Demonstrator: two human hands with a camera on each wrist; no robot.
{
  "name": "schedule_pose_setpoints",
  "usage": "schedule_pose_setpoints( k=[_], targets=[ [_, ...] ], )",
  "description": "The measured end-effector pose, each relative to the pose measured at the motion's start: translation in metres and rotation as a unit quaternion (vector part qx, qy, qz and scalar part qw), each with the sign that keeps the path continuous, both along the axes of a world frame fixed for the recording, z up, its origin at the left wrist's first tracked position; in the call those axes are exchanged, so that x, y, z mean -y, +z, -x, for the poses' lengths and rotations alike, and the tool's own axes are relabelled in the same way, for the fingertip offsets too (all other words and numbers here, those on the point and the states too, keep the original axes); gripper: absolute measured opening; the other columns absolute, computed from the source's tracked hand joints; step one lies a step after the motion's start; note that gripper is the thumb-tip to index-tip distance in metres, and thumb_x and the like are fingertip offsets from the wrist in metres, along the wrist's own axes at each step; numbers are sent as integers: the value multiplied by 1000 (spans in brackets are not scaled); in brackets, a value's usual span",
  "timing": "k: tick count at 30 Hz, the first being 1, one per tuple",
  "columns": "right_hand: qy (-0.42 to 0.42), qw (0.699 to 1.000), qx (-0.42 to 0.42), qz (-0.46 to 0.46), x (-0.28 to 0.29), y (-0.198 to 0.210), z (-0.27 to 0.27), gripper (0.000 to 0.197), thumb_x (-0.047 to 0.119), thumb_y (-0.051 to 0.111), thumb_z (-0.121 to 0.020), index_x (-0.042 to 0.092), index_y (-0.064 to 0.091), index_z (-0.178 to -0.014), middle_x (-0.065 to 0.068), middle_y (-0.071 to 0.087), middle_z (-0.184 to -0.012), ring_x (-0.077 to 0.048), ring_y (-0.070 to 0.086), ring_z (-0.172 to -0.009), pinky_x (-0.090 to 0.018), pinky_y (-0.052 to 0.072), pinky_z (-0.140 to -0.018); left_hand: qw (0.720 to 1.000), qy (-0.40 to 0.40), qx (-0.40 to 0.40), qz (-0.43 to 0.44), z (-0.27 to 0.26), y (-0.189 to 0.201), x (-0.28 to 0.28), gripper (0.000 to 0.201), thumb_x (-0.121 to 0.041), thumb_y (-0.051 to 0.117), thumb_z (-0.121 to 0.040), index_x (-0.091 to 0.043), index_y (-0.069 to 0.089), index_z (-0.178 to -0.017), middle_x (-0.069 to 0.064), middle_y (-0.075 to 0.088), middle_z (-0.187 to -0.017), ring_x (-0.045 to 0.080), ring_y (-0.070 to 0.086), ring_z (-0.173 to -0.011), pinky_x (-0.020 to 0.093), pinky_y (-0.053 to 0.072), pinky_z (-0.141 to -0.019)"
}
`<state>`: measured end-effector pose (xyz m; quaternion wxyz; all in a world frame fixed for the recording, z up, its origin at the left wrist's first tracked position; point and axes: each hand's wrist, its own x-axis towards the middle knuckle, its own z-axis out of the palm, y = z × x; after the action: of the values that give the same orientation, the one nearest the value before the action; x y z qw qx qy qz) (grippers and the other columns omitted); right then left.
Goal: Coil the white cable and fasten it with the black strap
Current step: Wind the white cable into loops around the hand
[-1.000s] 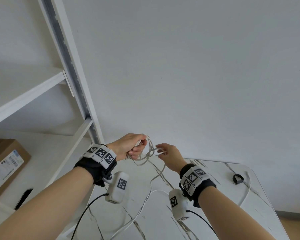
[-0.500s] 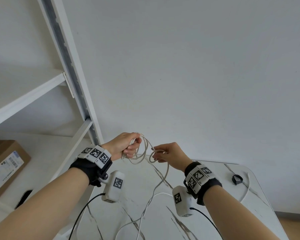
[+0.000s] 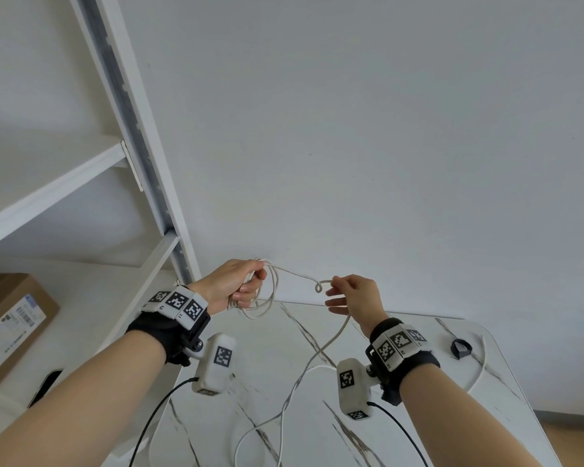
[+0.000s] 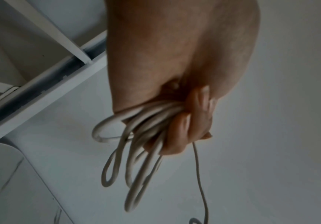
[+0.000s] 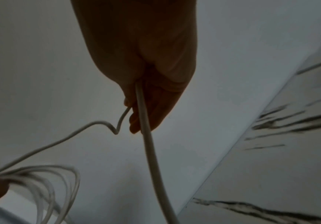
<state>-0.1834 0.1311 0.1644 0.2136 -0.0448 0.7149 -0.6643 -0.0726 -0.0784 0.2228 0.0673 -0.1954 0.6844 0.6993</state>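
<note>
My left hand (image 3: 240, 284) is raised above the table and grips several loops of the white cable (image 3: 267, 298); the left wrist view shows its curled fingers (image 4: 190, 125) round the loops (image 4: 136, 159). A strand runs right to my right hand (image 3: 348, 294), which pinches the cable (image 5: 148, 144) between thumb and fingertips beside a small kink (image 3: 319, 286). From there the cable drops to the marble table (image 3: 402, 449) and trails across it. The black strap (image 3: 461, 348) lies on the table at the far right, apart from both hands.
A white shelf unit (image 3: 125, 129) stands at the left with a cardboard box (image 3: 11, 318) on a lower shelf. A white wall is behind the table. The cable's free end (image 3: 482, 362) curves past the strap near the table's right edge.
My hands have moved apart: the right hand went right, drawing a length of cable out taut between them. The left hand keeps its hold on the loops.
</note>
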Motion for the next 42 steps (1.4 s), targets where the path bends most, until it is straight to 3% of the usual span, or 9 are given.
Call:
schedule_pose_setpoints(
  k=[8,12,16,20,24,31,34,38,42],
  targets=[
    [13,995,72,-62,-9,-15,4,23,15,52,-95,0,60,-79,-9,58,-67,-20,57,-54,-31,57,-54,1000,7,8,-7,-1,-1,3,30,-19,36,-99,-9,45,-72,-3,27,-41,9,20,-31,17,20,-38],
    [128,965,-79,-214,-3,-23,1,15,10,56,-90,9,65,-78,-4,58,-62,-16,51,-51,-25,46,-55,999,-23,19,-18,2,2,-5,29,-19,36,-99,-9,47,-74,-3,26,-41,9,20,-31,18,21,-38],
    [267,907,-186,-269,13,-21,-11,24,7,62,-83,15,70,-104,0,64,-98,-14,56,-92,-28,46,-86,998,-46,26,-27,8,6,-16,30,-19,35,-99,-8,48,-73,-3,26,-41,8,20,-31,18,21,-38],
    [320,885,-196,-274,22,-18,-19,34,21,72,-77,24,66,-111,-5,42,-141,-20,35,-134,-37,26,-114,998,-51,27,-31,12,9,-23,31,-19,36,-98,-8,47,-72,-3,27,-40,8,21,-31,17,21,-38],
    [213,918,-246,-226,25,-18,-16,18,20,63,-88,8,72,-99,-7,46,-139,-21,43,-128,-22,29,-98,998,-50,33,-35,11,10,-24,30,-20,36,-98,-8,47,-73,-4,26,-39,8,20,-30,17,22,-38],
    [77,950,-248,-172,17,-12,-12,21,24,55,-93,9,65,-83,5,53,-64,-6,43,-58,-12,35,-54,989,-108,56,-89,2,17,-23,36,-22,31,-98,-15,41,-64,-7,25,-37,4,17,-28,17,17,-35],
    [97,951,-232,-181,17,-13,-13,29,20,51,-94,18,56,-66,5,50,-59,-8,40,-55,-15,34,-52,980,-142,65,-124,0,25,-26,45,-25,29,-98,-21,38,-54,-10,25,-35,2,17,-27,19,13,-37],
    [117,941,-215,-235,27,-23,-16,26,19,47,-93,1,65,-89,-15,69,-91,-27,58,-77,-32,43,-68,971,-99,36,-215,3,30,-26,46,-28,32,-97,-21,40,-52,-10,26,-33,5,11,-30,18,18,-33],
    [58,943,-250,-211,31,-24,-19,22,22,54,-91,18,52,-69,-1,55,-104,-20,54,-95,-32,42,-84,963,-22,-11,-269,7,25,-24,45,-28,34,-96,-20,43,-53,-9,27,-34,4,15,-27,17,19,-33]
  ],
)
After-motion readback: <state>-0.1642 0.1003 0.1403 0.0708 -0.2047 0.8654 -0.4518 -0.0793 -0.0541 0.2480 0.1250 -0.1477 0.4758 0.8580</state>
